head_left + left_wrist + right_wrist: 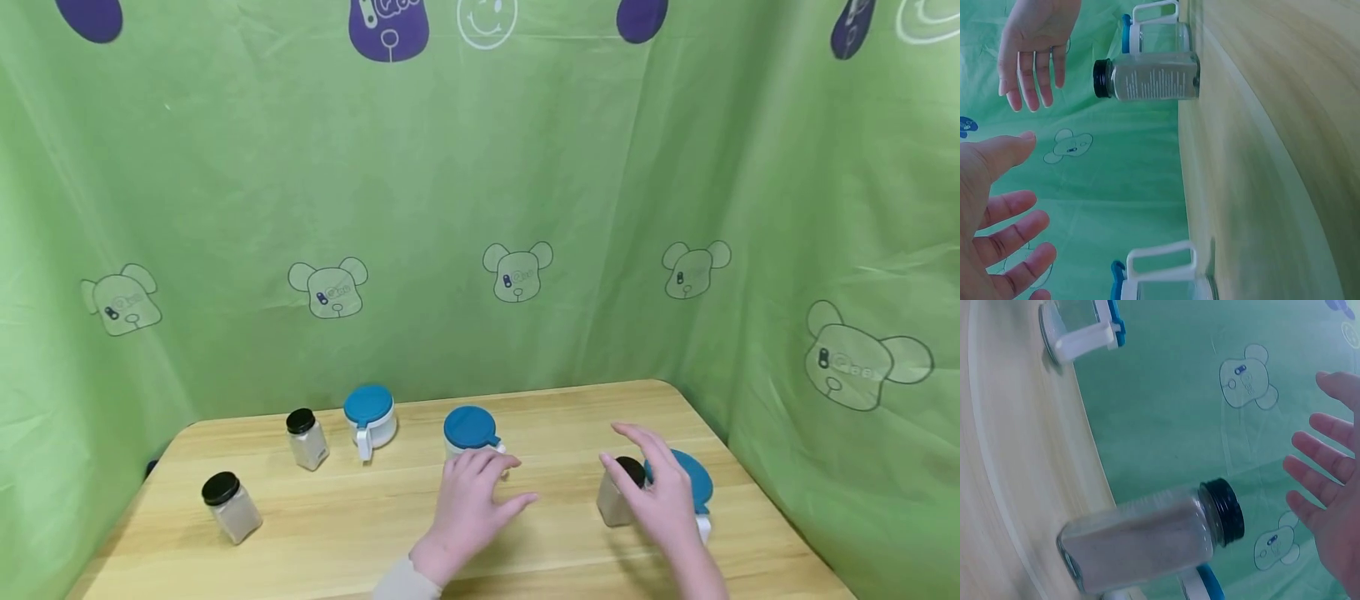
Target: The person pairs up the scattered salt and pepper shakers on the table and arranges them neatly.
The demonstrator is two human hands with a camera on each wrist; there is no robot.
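The rightmost black-lidded jar (613,502) stands upright on the worktop (337,542), just beside a blue-lidded pot (693,479). By these 2, the right hand (662,496) has its fingers spread wide, holding nothing; the left hand (471,507), near the middle pot (470,427), has parted, empty fingers too. A careless sideways sweep could tip the jar into its close neighbour.

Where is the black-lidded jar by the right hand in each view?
Head: black-lidded jar, lower right, partly behind the right hand.
Left wrist: upper centre, appearing sideways, lid pointing left.
Right wrist: bottom centre, large, lid pointing right.
Shared landmark: the blue-lidded pot, right of the jar in head, above in left wrist, below in right wrist.
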